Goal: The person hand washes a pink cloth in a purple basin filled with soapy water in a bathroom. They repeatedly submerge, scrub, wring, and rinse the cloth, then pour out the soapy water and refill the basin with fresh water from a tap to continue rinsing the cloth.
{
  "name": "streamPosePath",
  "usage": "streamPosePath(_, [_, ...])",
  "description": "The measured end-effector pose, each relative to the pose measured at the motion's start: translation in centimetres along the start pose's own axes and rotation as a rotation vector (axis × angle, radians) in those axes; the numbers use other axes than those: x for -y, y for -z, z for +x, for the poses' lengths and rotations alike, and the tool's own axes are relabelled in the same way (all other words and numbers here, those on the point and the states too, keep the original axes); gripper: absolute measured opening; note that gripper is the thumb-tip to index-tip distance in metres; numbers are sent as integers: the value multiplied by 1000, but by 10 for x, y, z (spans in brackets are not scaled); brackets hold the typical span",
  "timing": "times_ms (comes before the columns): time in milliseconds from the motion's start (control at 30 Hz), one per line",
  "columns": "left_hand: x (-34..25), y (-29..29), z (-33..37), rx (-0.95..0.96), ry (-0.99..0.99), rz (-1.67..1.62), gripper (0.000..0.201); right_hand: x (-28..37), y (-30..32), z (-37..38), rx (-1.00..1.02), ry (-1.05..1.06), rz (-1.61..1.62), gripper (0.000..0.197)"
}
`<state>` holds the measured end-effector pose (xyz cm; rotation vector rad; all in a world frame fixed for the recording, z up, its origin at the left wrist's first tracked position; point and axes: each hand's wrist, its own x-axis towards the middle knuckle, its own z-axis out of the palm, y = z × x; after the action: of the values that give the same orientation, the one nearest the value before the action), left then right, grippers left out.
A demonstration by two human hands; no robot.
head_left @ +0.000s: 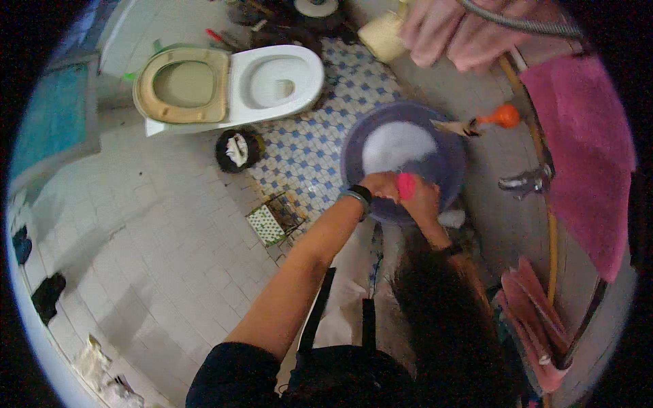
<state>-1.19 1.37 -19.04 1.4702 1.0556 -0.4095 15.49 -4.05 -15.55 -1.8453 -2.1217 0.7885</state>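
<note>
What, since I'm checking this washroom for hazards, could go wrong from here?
The small pink item between the left hand and right hand might slip into the purple basin beneath. The wristband on the left wrist could get wet, being so near the rim. If the white mass is suds, splashes might make the tiled floor slippery.

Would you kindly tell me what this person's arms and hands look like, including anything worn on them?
The left hand and right hand wear no visible gloves. The left wrist has a black band beside a greyish band; the right, a dark band. The left sleeve is short and black; the right one cannot be made out.
</note>
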Motion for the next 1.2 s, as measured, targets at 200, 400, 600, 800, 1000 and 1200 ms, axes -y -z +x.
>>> streamPosePath(200, [23, -7, -9, 84, -122, -617, 43, -26, 31, 4, 45, -168, 121, 66])
streamPosePath(400, [99, 33, -42, -563, 70, -138, 44, -90, 60, -14, -82, -289, -15, 71])
streamPosePath(600, [247, 184, -187, -1140, 550, -268, 48, -117, 57, -16, 50, -296, 144, 67])
streamPosePath(800, [389, 326, -392, -1928, 415, -297, 85, -72, 62, 6, 138, -591, 670, 58])
streamPosePath(1000, [444, 404, -423, -1909, 461, -314, 80, -56, 49, 23, 219, -883, 199, 75])
streamPosePath(1200, [336, 337, -396, -1989, 100, -282, 47, -61, 44, 17, 273, -869, 268, 113])
